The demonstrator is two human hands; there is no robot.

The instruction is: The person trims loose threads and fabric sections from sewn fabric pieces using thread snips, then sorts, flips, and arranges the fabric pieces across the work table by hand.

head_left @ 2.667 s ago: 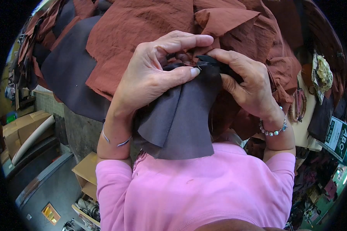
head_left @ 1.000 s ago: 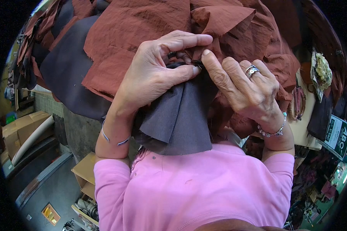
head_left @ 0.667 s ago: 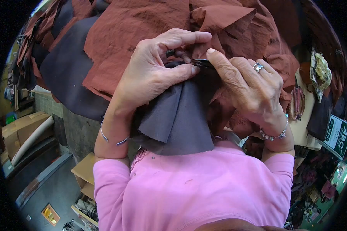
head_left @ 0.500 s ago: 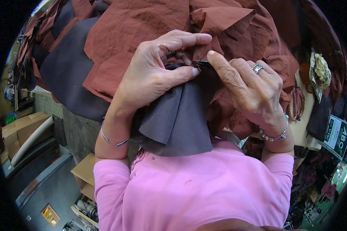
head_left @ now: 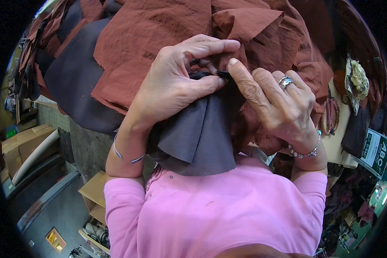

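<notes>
My left hand pinches the gathered upper edge of a dark grey-brown fabric piece between thumb and fingers. The rest of that piece hangs in folds toward my pink shirt. Close to the left thumb tip, my right hand grips a small dark pointed tool, mostly hidden by the fingers. Its tip meets the fabric edge; whether it is snips or tweezers cannot be made out. Rust-brown fabric lies heaped behind and under both hands.
Another dark fabric piece lies at the left of the heap. Red-handled scissors rest at the right, near a crumpled pale bundle and a green-and-white box. Cardboard boxes stand below on the left.
The tool's tip has moved slightly and now sits closer against the left thumb, with less of it showing. Both hands have shifted a little; the fabric stays held.
</notes>
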